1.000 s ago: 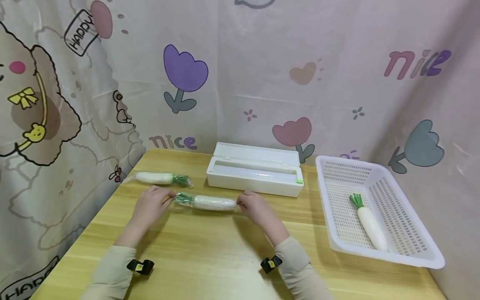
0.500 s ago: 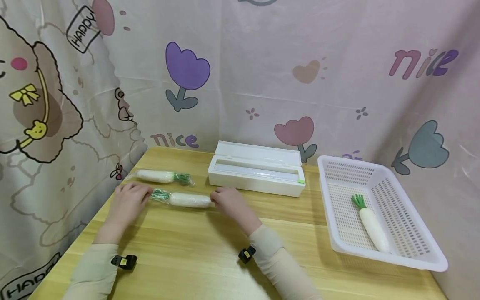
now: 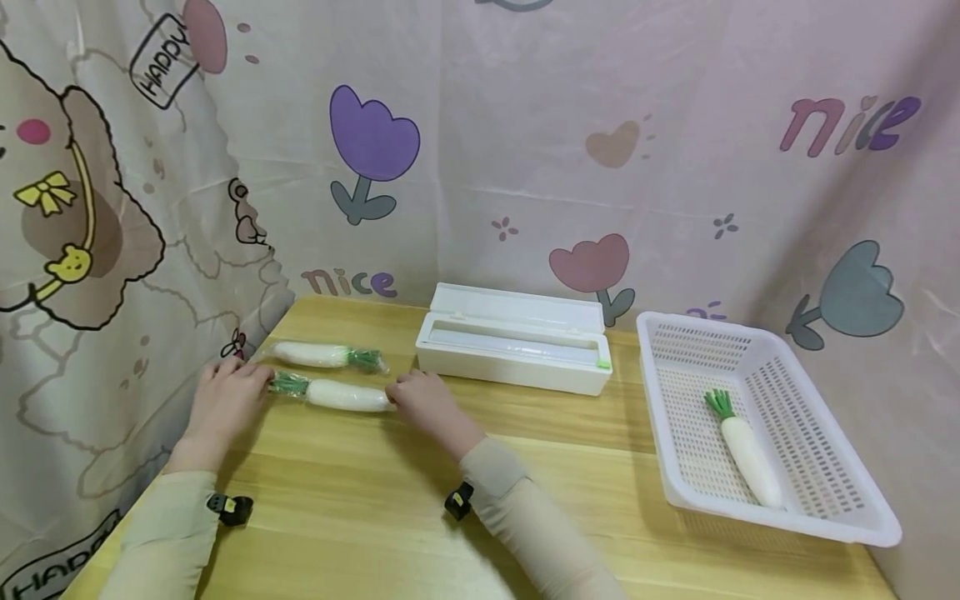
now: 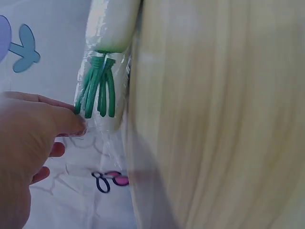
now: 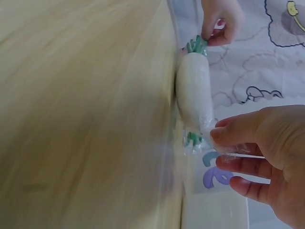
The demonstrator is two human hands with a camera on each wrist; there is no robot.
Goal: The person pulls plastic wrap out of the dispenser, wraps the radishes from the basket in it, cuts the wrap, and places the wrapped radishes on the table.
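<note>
A white radish [image 3: 347,396] in clear plastic film lies between my hands, its green leaf end to the left. My left hand [image 3: 227,406] pinches the film at the leaf end; in the left wrist view the thumb and finger meet just past the green stems [image 4: 101,86]. At the root end my right hand [image 3: 435,410] pinches the twisted film, which shows between thumb and fingers in the right wrist view. Just behind lies a second wrapped radish [image 3: 311,354], its leaves pointing right.
A white film dispenser box [image 3: 513,360] with its lid raised stands at the back of the wooden table [image 3: 360,517]. To the right, a white perforated basket [image 3: 780,525] holds one unwrapped radish [image 3: 752,461]. A printed curtain [image 3: 480,150] hangs behind.
Both hands have moved left, carrying the wrapped radish from in front of the dispenser box to just in front of the other wrapped radish.
</note>
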